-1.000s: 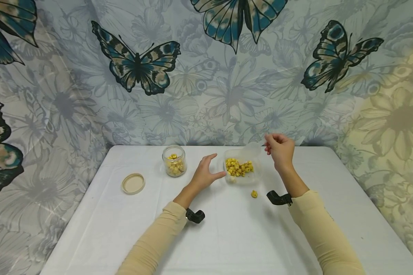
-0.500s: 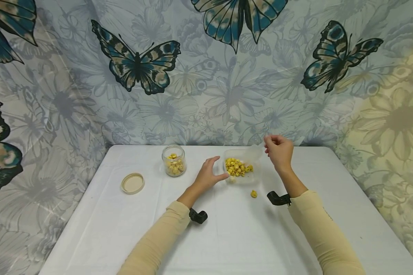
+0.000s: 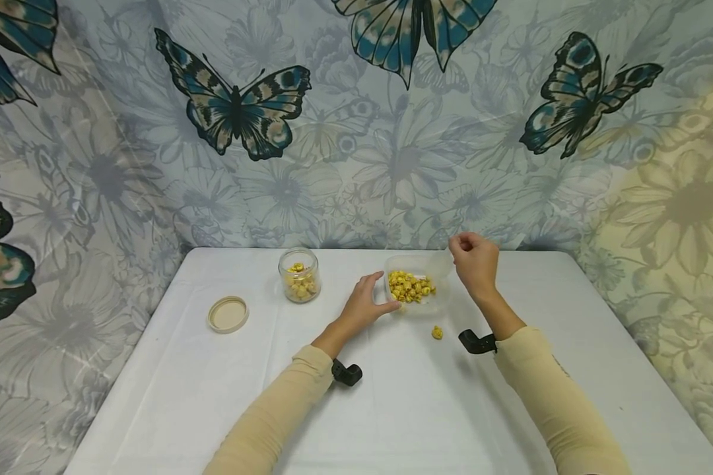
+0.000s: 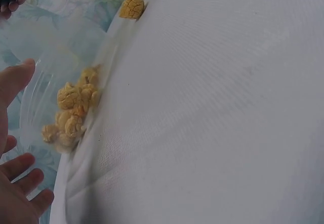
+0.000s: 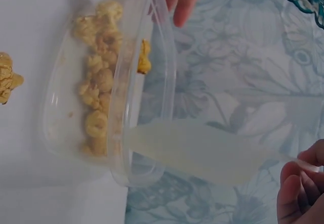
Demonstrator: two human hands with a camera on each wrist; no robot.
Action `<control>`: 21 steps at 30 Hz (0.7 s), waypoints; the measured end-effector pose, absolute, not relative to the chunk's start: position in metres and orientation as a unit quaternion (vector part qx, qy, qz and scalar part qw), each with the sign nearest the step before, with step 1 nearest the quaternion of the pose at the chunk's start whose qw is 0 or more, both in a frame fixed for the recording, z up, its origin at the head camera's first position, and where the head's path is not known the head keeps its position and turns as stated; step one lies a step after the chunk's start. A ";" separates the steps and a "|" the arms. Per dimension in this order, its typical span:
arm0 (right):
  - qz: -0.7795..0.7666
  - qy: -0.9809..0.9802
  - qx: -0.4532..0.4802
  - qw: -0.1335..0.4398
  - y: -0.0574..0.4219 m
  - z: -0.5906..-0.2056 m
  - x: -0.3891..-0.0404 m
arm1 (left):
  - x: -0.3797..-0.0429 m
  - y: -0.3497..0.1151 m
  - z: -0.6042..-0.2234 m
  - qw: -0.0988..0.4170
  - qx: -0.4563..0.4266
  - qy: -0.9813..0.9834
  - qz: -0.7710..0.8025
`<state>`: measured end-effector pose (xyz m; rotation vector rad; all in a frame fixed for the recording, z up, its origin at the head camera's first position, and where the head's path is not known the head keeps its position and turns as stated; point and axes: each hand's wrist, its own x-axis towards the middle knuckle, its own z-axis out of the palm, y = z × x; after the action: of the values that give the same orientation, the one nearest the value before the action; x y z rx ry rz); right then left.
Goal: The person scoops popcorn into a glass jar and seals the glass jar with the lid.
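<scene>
A clear plastic tub [image 3: 441,295] of yellow caramel popcorn [image 3: 410,286] stands towards the back of the table. My left hand [image 3: 362,303] is at its left side, thumb and fingers spread around the near corner; in the right wrist view its fingers [image 5: 186,0] reach the tub's rim. Between thumb and fingers of my right hand [image 3: 477,265] is the thin handle of a translucent, spatula-like utensil [image 5: 200,150]. Its broad blade hangs over the tub's opening, apart from the popcorn. One loose popcorn piece [image 3: 437,332] lies in front of the tub.
Left of the tub stands an uncovered glass jar [image 3: 300,291], partly filled with popcorn. A round lid [image 3: 228,315] lies nearer on the left. White cloth covers the table [image 3: 392,409], and a butterfly-patterned wall hanging [image 3: 392,171] rises behind its back edge.
My left hand has moved right, up to the tub's corner. The right hand has shifted slightly left with the utensil. The popcorn in the tub has spread a little. Jar and lid stay put.
</scene>
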<state>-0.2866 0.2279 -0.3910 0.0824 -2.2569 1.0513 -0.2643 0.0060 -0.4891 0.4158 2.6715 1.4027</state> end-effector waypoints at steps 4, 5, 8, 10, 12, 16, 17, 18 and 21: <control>0.367 -0.863 0.060 0.341 0.224 -0.396 -0.287 | -0.265 0.010 -0.489 0.047 0.139 0.877 0.457; 0.361 -0.863 0.068 0.346 0.224 -0.398 -0.286 | -0.265 0.011 -0.489 0.047 0.140 0.877 0.457; 0.343 -0.867 0.086 0.352 0.222 -0.403 -0.285 | -0.264 0.012 -0.488 0.053 0.139 0.877 0.458; 0.336 -0.870 0.092 0.349 0.221 -0.406 -0.285 | -0.263 0.012 -0.488 0.058 0.139 0.876 0.458; 0.332 -0.873 0.094 0.344 0.222 -0.409 -0.285 | -0.262 0.012 -0.487 0.060 0.141 0.876 0.456; 0.342 -0.878 0.073 0.327 0.224 -0.412 -0.288 | -0.263 0.013 -0.486 0.063 0.143 0.878 0.452; 0.348 -0.878 0.062 0.322 0.225 -0.412 -0.288 | -0.263 0.013 -0.486 0.065 0.143 0.879 0.451; 0.357 -0.878 0.050 0.316 0.226 -0.411 -0.289 | -0.263 0.013 -0.485 0.067 0.143 0.879 0.450; 0.392 -0.871 0.013 0.295 0.229 -0.411 -0.290 | -0.265 0.013 -0.485 0.068 0.143 0.882 0.444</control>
<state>-0.2896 0.2289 -0.4110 0.0350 -2.3186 1.0430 -0.2646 0.0129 -0.4848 0.4313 2.6581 1.3365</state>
